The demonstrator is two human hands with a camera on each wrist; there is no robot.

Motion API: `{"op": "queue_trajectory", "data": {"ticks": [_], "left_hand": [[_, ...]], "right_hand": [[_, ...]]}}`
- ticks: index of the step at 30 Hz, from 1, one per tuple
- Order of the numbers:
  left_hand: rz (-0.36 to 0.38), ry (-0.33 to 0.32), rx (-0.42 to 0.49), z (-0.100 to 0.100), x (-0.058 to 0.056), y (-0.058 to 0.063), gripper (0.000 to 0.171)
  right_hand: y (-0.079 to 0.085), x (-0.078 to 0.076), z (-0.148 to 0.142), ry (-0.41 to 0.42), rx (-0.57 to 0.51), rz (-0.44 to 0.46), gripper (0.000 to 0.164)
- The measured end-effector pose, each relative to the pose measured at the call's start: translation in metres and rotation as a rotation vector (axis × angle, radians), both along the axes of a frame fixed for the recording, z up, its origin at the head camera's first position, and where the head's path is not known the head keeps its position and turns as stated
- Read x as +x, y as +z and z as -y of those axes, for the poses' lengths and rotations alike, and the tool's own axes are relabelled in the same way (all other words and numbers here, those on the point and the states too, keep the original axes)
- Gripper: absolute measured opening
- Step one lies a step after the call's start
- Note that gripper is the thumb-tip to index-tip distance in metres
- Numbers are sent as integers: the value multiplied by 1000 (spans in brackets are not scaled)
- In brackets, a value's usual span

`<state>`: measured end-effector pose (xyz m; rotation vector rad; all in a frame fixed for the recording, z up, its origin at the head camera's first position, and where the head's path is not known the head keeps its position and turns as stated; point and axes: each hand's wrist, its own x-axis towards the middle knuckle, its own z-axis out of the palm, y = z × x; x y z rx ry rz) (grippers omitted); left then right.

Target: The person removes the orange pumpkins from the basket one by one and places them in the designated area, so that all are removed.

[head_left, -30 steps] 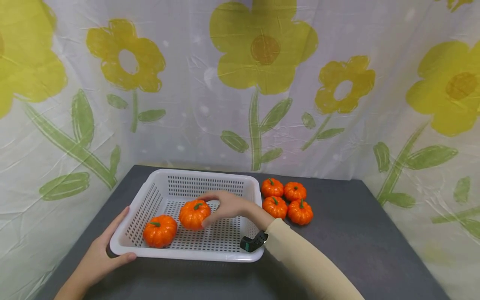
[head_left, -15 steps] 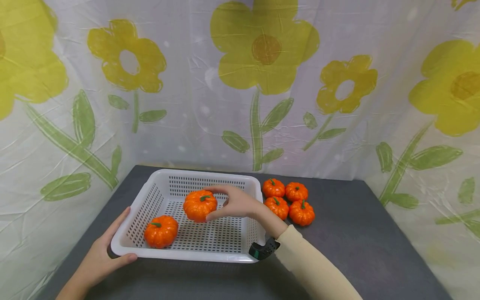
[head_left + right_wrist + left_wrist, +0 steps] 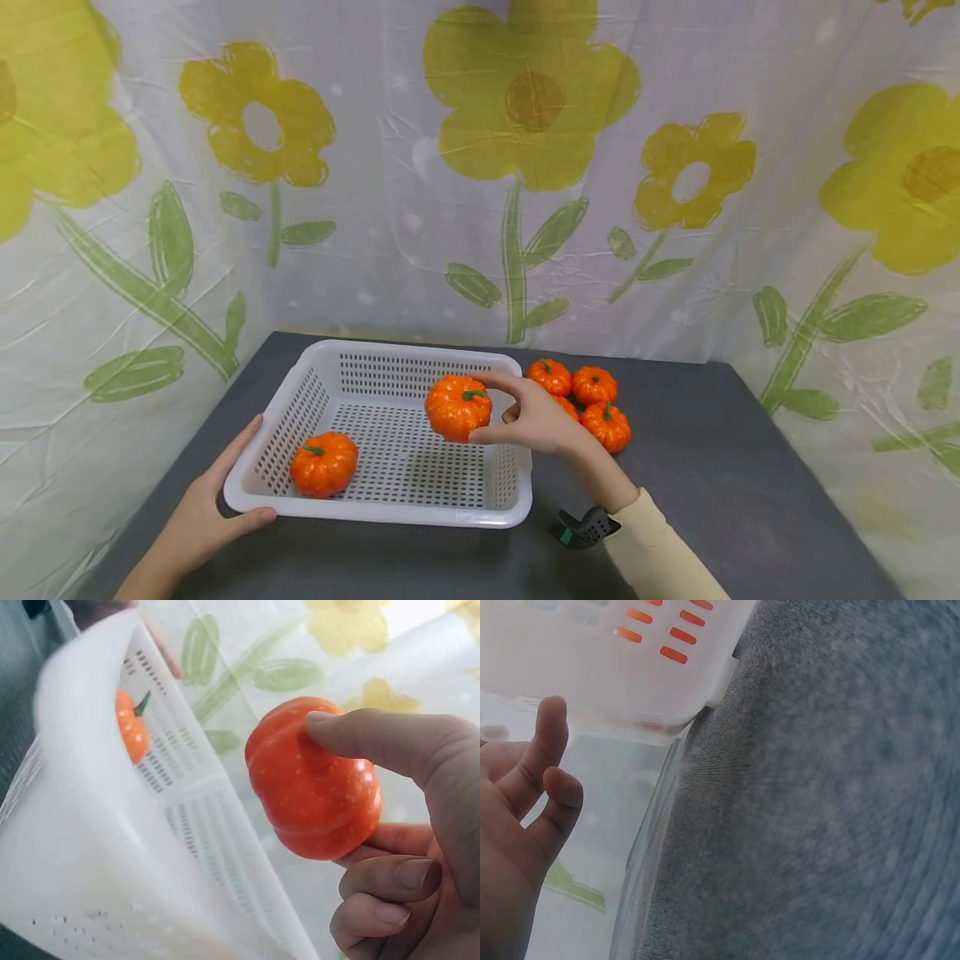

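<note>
A white perforated plastic basket (image 3: 378,514) stands on the dark table. At its near left corner my left hand (image 3: 197,508) holds the rim, thumb along the front edge and fingers along the left side. In the left wrist view, two fingers of this hand (image 3: 517,795) stick out below the basket wall (image 3: 592,667). My right hand (image 3: 536,417) pinches a small orange pumpkin (image 3: 456,408) between thumb and fingers, raised over the basket's right part. The right wrist view shows that pumpkin (image 3: 311,787) from below. Another pumpkin (image 3: 324,464) lies inside, near the front left.
Several more orange pumpkins (image 3: 595,386) sit clustered on the table just right of the basket. The dark grey tabletop (image 3: 720,483) extends to the right and front. A white curtain (image 3: 360,250) with yellow flowers hangs behind and along both sides.
My right hand has lifted the pumpkin from low in the basket and carried it right, toward the right rim. The left hand and basket stay where they were.
</note>
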<state>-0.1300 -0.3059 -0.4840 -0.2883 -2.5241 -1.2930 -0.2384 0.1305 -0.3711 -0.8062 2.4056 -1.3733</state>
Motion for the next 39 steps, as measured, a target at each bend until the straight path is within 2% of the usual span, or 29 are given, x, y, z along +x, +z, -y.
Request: {"op": "queue_trajectory", "data": {"ticks": [12,24,29,35,39], "left_hand": [[-6,-2,4,0,0,0,113],[7,-5,3,-1,0,0,112],[7,3,-3,-1,-1,-1,112],[2,0,2,0,-1,0,112],[14,7,-6,-1,0,-1,111]], "right_hand": [[-9,28,-56,-193,-26,-30,78],[-34,50,-107,-350,-92,-71,74],[-49,53,-117,-401,-37,-95,75],[-63,54,-124,-438,-14,-32,78],[-73,54,-129,-424,-34,22,76]]}}
